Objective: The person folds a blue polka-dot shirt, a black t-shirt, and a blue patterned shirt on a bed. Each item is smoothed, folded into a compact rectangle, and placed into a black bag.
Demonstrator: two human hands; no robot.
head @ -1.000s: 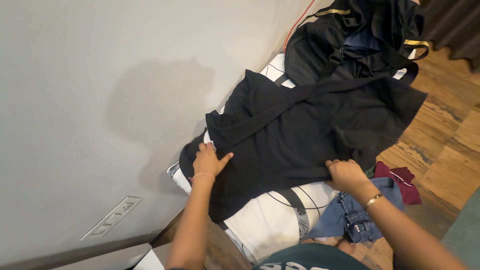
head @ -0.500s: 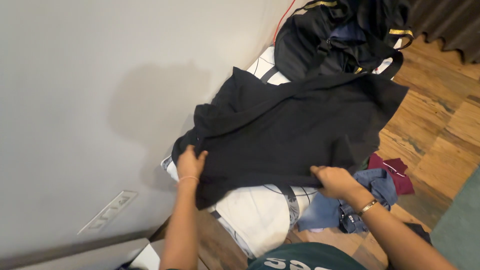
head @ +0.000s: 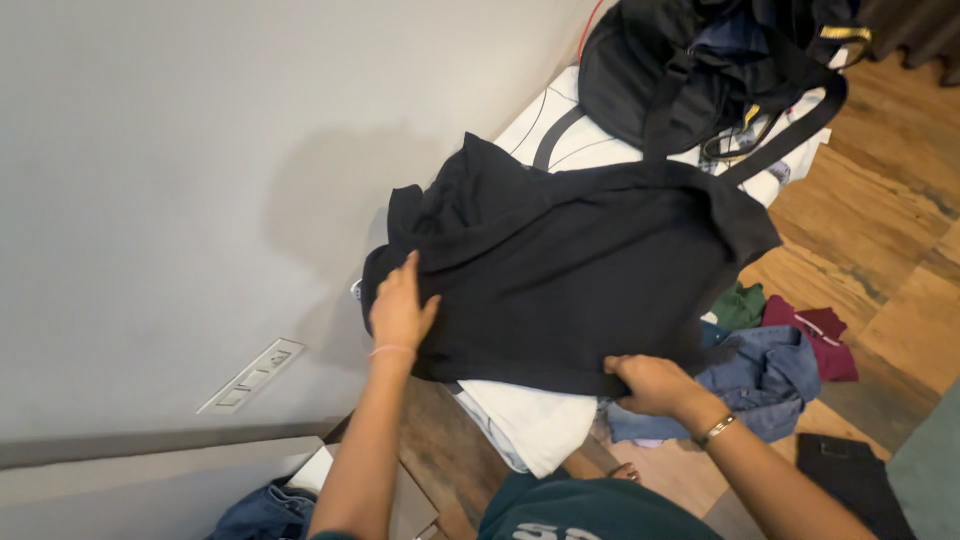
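A black garment (head: 580,260) lies spread over a white patterned sheet (head: 525,425) on a low wooden surface by the wall. My left hand (head: 400,305) rests flat on the garment's near left part, fingers together, with a thin pink band at the wrist. My right hand (head: 648,383) pinches the garment's near hem at the right; a gold bracelet sits on that wrist. The sheet is mostly hidden under the garment.
A black bag (head: 700,70) with straps and gold trim sits at the far end. Blue jeans (head: 765,375), a maroon cloth (head: 820,335) and a green cloth (head: 738,303) lie on the wooden floor. A switch plate (head: 250,375) is on the grey wall. More denim (head: 265,510) lies lower left.
My left hand let go of the garment's left edge and now presses flat on it. The garment has been drawn in and lies smoother; my right hand keeps the hem.
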